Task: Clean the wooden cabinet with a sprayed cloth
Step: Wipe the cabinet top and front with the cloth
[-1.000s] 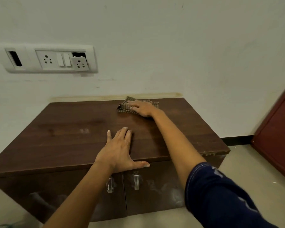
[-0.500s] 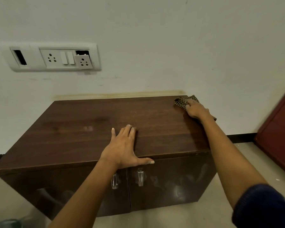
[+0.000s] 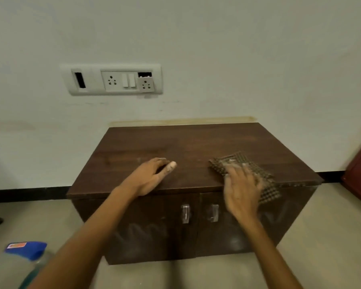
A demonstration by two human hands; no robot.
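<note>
- Head view: right hand (image 3: 243, 188), fingers spread, presses the brown checked cloth (image 3: 249, 164) onto the dark wooden two-door cabinet (image 3: 196, 142) at its front right edge.
- Left hand (image 3: 150, 178) rests open on the top.
- Judged step: wiping the top; the smeared doors (image 3: 150, 230) likely follow.

Both arms were bare from the frame's edge to the wrist: the left forearm (image 3: 88, 232) at 7 o'clock, the right forearm (image 3: 267, 247) at 5 o'clock. The left hand (image 3: 148, 178) was slender, its thumb (image 3: 172, 165) ending in a pale, whitish tip (nail or dressing, too blurred to tell). The right hand (image 3: 241, 190) showed blurred fingers.
</note>
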